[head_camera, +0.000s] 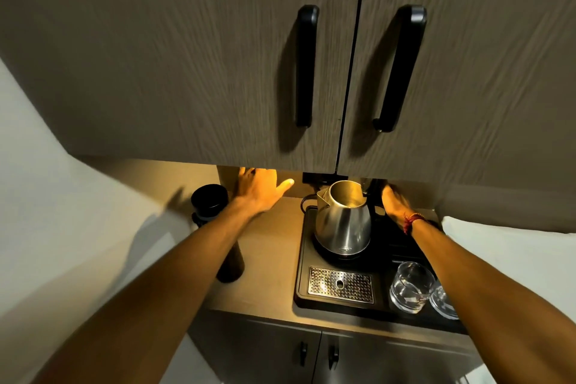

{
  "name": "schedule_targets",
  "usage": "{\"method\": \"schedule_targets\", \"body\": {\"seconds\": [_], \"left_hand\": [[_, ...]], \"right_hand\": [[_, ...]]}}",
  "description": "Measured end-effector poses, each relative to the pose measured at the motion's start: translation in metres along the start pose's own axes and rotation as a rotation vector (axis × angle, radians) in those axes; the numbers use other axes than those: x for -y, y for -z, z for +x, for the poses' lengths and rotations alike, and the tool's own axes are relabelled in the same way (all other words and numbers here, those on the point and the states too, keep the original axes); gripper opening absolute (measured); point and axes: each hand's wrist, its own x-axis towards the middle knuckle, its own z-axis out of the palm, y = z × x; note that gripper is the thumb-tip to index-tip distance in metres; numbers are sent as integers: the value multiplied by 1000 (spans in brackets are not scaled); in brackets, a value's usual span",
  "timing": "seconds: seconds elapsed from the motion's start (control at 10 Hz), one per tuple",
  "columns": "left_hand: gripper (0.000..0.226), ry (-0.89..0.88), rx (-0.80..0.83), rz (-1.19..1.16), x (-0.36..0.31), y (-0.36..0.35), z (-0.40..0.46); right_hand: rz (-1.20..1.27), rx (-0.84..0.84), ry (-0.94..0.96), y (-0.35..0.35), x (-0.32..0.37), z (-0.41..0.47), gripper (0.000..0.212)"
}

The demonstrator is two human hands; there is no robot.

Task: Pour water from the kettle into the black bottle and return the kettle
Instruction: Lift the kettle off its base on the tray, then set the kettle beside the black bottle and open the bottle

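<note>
A steel kettle (343,224) with its lid open sits on its base on a black tray (304,259). Its black handle faces right. My right hand (396,201) is against that handle, with its fingers hidden behind the handle and the cabinet edge, so I cannot tell whether they grip it. A tall black bottle (208,201) stands on the counter at the left, its body partly covered by my left forearm. My left hand (260,188) is spread flat with fingers apart between the bottle and the kettle, near the back wall, holding nothing.
Wall cabinet doors with two black handles (305,65) hang low over the counter. A perforated drip grate (339,285) lies at the tray's front and two clear glasses (410,287) stand at its right. Lower cabinet doors (318,352) are below.
</note>
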Motion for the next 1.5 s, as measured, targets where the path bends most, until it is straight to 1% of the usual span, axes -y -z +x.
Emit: {"method": "schedule_targets", "body": {"seconds": [0.1, 0.2, 0.3, 0.4, 0.5, 0.6, 0.7, 0.8, 0.9, 1.0, 1.1, 1.2, 1.3, 1.4, 1.5], "left_hand": [[61, 47, -35, 35, 14, 10, -6], [70, 88, -29, -4, 27, 18, -9], [84, 139, 55, -5, 48, 25, -12], [84, 179, 121, 30, 61, 27, -16], [84, 232, 219, 81, 82, 29, -25], [86, 212, 277, 82, 92, 30, -34], [86, 138, 294, 30, 101, 37, -47], [84, 103, 288, -8, 105, 42, -54], [79, 100, 255, -19, 111, 49, -61], [79, 118, 218, -30, 114, 51, -65], [77, 109, 155, -7, 114, 51, -68], [78, 99, 132, 27, 114, 52, -68], [83, 156, 151, 100, 110, 53, -66], [88, 223, 93, 237, 104, 53, -64], [99, 250, 52, 347, 96, 57, -60]], "right_hand": [[-11, -21, 7, -2, 16, -4, 28], [-21, -23, 62, -7, 32, -7, 33], [-52, 58, 167, -19, 58, -13, 37], [-68, 139, 140, -40, 58, -15, 36], [-10, 277, 4, -74, 37, -11, 32], [59, 369, -81, -102, 34, -9, 41], [45, 363, 49, -123, 68, -32, 30], [-99, 298, 169, -144, 77, -39, 23], [-280, 291, 299, -164, 71, -37, 30], [-311, 270, 312, -173, 70, -40, 27], [-331, 267, 381, -184, 67, -38, 39], [-389, 299, 412, -184, 64, -35, 47], [-432, 335, 488, -183, 62, -27, 61], [-425, 369, 522, -182, 62, -26, 54], [-240, 354, 428, -176, 68, -32, 54]]}}
